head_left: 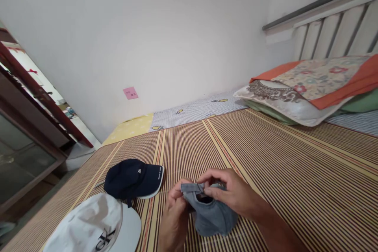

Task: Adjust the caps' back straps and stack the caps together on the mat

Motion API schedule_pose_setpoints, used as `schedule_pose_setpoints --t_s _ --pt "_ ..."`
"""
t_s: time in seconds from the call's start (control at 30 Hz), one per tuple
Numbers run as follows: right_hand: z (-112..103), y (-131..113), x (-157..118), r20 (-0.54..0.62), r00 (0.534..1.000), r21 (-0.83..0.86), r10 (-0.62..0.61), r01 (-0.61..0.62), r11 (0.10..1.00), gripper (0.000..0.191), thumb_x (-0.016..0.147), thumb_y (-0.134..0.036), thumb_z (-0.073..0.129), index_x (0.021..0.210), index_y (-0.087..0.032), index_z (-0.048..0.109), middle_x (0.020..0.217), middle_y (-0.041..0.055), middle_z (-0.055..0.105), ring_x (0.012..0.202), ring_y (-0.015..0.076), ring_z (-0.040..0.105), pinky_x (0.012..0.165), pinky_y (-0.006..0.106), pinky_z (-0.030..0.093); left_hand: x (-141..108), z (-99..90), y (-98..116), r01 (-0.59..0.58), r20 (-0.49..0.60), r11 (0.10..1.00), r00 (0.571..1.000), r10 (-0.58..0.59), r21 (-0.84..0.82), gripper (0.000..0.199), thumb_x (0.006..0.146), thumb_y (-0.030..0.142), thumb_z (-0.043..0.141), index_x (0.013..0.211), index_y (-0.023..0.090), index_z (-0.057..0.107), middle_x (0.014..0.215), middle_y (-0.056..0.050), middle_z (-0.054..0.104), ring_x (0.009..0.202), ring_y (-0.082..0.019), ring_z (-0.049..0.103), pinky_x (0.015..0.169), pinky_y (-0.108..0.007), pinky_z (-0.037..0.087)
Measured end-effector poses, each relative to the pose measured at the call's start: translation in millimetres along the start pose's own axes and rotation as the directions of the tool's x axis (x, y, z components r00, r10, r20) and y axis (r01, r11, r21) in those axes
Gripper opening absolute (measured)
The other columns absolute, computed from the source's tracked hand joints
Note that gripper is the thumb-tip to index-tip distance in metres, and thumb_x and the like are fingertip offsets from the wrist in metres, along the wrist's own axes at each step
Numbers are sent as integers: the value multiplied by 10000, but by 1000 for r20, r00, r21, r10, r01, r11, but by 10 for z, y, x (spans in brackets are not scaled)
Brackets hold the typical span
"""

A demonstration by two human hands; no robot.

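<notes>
A grey-blue baseball cap (214,217) is held between my hands above the striped mat, its back strap and opening turned upward. My left hand (175,216) grips the left end of the strap, fingers closed round the edge. With thumb and forefinger, my right hand (228,189) pinches the strap at its right side. To the left lies a navy cap (126,179) with a small white emblem, its brim pointing right. Nearer to me is a white cap (85,222) with dark letters, partly cut off by the lower edge.
The striped mat (265,173) covers the bed. Pillows with an orange-edged floral cover (319,75) lie at the right, by a slatted headboard (333,31). A white wall (177,39) with a pink note (130,93) stands behind. At the left is a doorway with a red door (44,90).
</notes>
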State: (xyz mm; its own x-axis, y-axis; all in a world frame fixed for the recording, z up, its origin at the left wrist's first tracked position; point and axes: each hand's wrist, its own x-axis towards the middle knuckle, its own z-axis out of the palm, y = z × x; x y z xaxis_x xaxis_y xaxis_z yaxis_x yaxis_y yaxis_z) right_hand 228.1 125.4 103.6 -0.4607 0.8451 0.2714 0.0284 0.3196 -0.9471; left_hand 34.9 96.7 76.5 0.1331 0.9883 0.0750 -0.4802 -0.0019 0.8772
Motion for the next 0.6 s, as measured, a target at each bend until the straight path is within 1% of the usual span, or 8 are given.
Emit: schedule_pose_setpoints --t_s 0.07,0.13,0.2,0.3,0.43,0.5,0.57,0.6 --pt "-4 -54 -17 35 999 15 -37 36 999 320 845 -145 691 1116 -283 791 1010 -10 788 945 187 707 851 311 517 -12 33 21 -14 9 1000 1000 15 -12 274 761 379 840 761 174 659 687 29 544 648 -102 446 600 -221 348" --pt "-4 -108 -26 60 997 32 -58 56 998 383 821 -129 713 1156 -303 777 1078 -22 787 980 182 703 871 302 512 -21 65 41 -39 -18 999 999 38 -27 260 792 384 817 770 184 652 690 32 544 657 -104 452 613 -222 359" --pt "16 -149 -24 24 997 31 -73 72 997 383 784 -121 758 1121 -300 783 1058 -32 780 959 174 692 873 293 501 -37 99 59 -52 -31 998 998 51 -19 231 810 369 800 788 191 655 709 33 551 668 -105 456 642 -225 382" --pt "67 -170 -11 -69 993 -11 -96 95 995 320 776 -74 766 1018 -281 791 965 -48 758 899 150 664 881 282 479 -75 152 89 -50 -4 998 999 50 33 191 804 332 799 809 188 673 746 34 554 675 -98 449 687 -228 406" --pt "70 -153 -17 -105 984 -35 -144 141 989 276 799 -53 762 970 -270 765 931 -57 746 894 142 666 852 267 473 -116 210 165 -40 -2 995 999 41 87 237 841 424 754 877 198 692 799 8 606 699 -120 494 755 -258 450" --pt "43 -146 -31 -116 978 -48 -176 171 984 256 812 -70 774 973 -269 756 936 -54 741 906 145 671 837 267 473 -118 217 214 -104 -42 986 993 110 132 293 846 485 739 929 208 690 898 -21 641 772 -151 545 787 -278 472" --pt "19 -144 -45 -122 972 -89 -199 189 978 236 828 -78 775 971 -263 750 930 -49 726 904 146 667 829 270 471 -113 201 255 -167 -91 958 977 193 234 290 860 495 735 933 220 682 976 -33 650 864 -175 576 815 -279 480" --pt "11 -143 -50 -121 971 -114 -206 193 975 228 834 -76 773 968 -259 747 927 -47 718 903 145 662 827 271 469 -112 185 269 -175 -108 937 970 216 302 272 871 484 735 922 223 680 974 -29 647 878 -173 577 807 -269 476"
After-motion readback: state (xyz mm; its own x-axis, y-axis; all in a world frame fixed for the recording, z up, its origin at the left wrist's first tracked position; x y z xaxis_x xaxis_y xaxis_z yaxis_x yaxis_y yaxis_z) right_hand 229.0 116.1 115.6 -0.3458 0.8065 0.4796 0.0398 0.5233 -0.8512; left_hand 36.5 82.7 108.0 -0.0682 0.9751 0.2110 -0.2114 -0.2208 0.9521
